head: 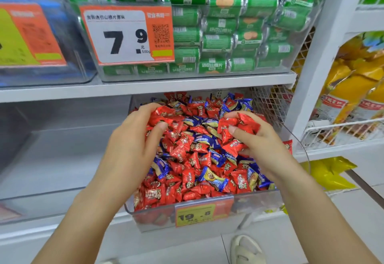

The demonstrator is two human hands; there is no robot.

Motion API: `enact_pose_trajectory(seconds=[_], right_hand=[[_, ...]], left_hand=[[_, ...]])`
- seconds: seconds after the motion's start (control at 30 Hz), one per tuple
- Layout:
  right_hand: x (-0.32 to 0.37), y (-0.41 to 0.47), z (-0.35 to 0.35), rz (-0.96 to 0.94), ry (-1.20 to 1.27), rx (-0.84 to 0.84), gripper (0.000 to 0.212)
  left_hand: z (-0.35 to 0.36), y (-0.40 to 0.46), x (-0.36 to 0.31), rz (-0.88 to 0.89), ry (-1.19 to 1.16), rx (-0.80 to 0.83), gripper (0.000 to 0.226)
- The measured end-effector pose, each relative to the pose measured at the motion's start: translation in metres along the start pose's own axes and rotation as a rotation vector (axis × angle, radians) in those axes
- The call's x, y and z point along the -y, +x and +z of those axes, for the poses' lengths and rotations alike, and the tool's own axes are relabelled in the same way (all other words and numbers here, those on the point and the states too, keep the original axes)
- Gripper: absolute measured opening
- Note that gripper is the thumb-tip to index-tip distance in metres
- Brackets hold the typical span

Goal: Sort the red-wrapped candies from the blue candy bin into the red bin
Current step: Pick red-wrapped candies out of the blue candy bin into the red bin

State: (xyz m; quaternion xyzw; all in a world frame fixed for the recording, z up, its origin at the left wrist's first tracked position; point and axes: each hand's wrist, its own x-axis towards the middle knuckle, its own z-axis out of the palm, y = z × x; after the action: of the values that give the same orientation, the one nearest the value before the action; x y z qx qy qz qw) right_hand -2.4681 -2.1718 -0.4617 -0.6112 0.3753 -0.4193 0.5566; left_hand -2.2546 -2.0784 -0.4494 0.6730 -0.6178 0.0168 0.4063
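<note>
A: Hands first. Where do the candies sit against the fingers?

B: Left hand point(133, 145) grips a bunch of red candies point(161, 115); fingers point(156, 127) curled over them, wrappers bulging out past the fingertips. Right hand point(259, 145) the same: thumb and fingers clenched round a second red bunch point(242, 123). Both handfuls are held just above the heap, over the far half of the clear bin point(187, 215).

A: The heap itself?

B: Mixed. Mostly red wrappers, with blue candies point(214, 177) scattered through, a few showing a gold panel. All small pillow shapes with crimped ends, glossy crinkled film. Bin walls are transparent plastic, rounded at the corners; a yellow and red price tag point(204, 215) reading 19.8 is clipped to the front.

A: Surroundings?

B: White shelf point(145, 88) directly overhead, close above the back of the heap. On it, a clear box of green snack rolls point(218, 41) with an orange-edged tag point(126, 35) reading 7.9. To the left of the candy bin, another clear bin point(52, 159); contents not discernible. To the right, a white upright, then a wire basket point(340, 128) with yellow bags point(349, 89). One red candy point(288, 145) sits at the bin's right edge. A pale sandal point(247, 250) shows on the floor below.
</note>
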Motion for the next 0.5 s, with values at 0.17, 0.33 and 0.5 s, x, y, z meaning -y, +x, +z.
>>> enact_pose_trajectory(seconds=[0.17, 0.33, 0.5], right_hand=[[0.016, -0.013, 0.046, -0.061, 0.172, 0.110, 0.023], [0.046, -0.012, 0.129, -0.242, -0.040, 0.352, 0.026], [0.048, 0.019, 0.221, -0.317, -0.490, 0.453, 0.029]], left_hand=[[-0.035, -0.014, 0.022, -0.044, -0.038, -0.049, 0.028], [-0.081, -0.030, 0.075, -0.192, -0.079, -0.153, 0.021], [-0.102, -0.044, 0.142, -0.444, -0.101, -0.077, 0.017]])
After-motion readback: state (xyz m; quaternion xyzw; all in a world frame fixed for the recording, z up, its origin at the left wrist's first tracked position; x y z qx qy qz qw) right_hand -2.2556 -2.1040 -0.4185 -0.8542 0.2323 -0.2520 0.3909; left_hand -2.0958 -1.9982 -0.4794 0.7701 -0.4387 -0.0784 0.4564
